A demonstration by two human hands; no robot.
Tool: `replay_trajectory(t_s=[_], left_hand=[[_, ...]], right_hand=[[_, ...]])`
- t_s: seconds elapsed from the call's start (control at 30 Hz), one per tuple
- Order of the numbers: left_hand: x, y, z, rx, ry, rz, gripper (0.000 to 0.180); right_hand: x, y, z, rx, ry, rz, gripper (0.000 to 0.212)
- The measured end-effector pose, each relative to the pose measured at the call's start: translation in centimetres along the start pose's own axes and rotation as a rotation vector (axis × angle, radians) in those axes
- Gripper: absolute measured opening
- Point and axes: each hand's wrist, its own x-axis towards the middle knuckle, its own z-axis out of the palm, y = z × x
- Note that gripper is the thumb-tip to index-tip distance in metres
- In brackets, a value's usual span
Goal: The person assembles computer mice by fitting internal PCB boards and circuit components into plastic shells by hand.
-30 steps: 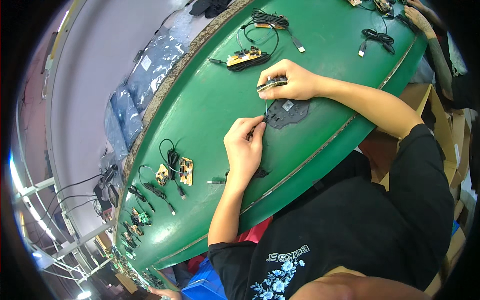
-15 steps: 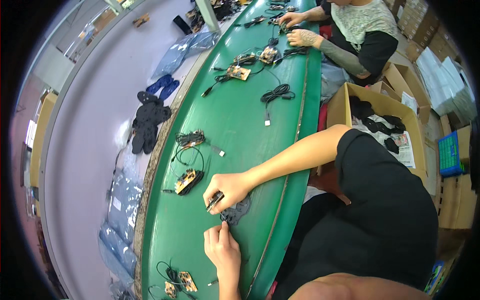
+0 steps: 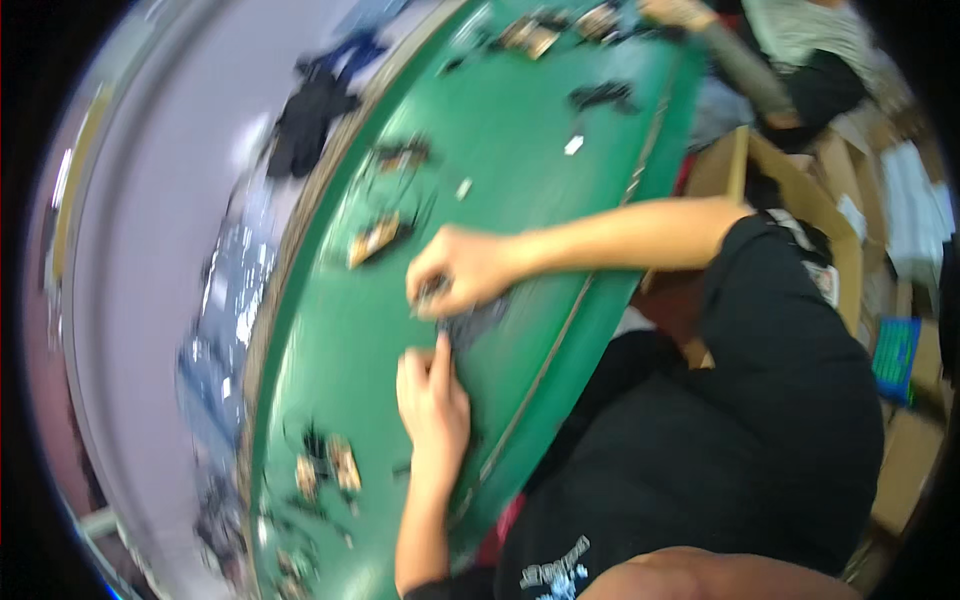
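A dark grey moulded plastic part (image 3: pixel 474 326), flat and blurred, lies on a green conveyor belt (image 3: pixel 530 400) in front of me. My left hand (image 3: pixel 433 396) is at its near-left edge, fingers bent and one fingertip pressed to the part. Above the part, my right hand (image 3: pixel 462 268) is closed around a small dark tool with a shiny end (image 3: pixel 434 288). Its exact kind is too blurred to tell, and my fingers hide most of it. The tool's end is close to the part; whether they touch cannot be made out.
Circuit boards with black cables (image 3: pixel 375 240) lie along the belt, more (image 3: pixel 342 462) at lower left. Beyond the belt's left edge are clear plastic bags (image 3: pixel 235 270) and dark pieces (image 3: pixel 305 125). A co-worker's arm (image 3: pixel 745 65) reaches over the far end. A cardboard box (image 3: pixel 845 270) stands at right.
The view has swung, so belt, boards and hands sit higher in the picture, and everything is smeared. Both hands stay at the plastic part, the right still gripping the small tool.
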Motion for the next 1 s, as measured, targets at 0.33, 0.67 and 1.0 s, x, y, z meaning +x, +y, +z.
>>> replay_trajectory(t_s=[0.33, 0.67, 1.0], left_hand=[[1.5, 0.4, 1.6, 0.322, -0.206, 0.115, 0.043], [3.3, -0.6, 2.3, -0.363, 0.077, -0.276, 0.011], [3.7, -1.0, 3.4, -0.413, 0.052, -0.228, 0.018]], right_hand=[[-0.5, 0.9, -2.1, -0.08, -0.065, 0.117, 0.022], [-0.6, 1.3, -2.2, -0.108, -0.064, 0.06, 0.02], [0.7, 1.2, -4.4, -0.24, -0.292, 0.115, 0.018]])
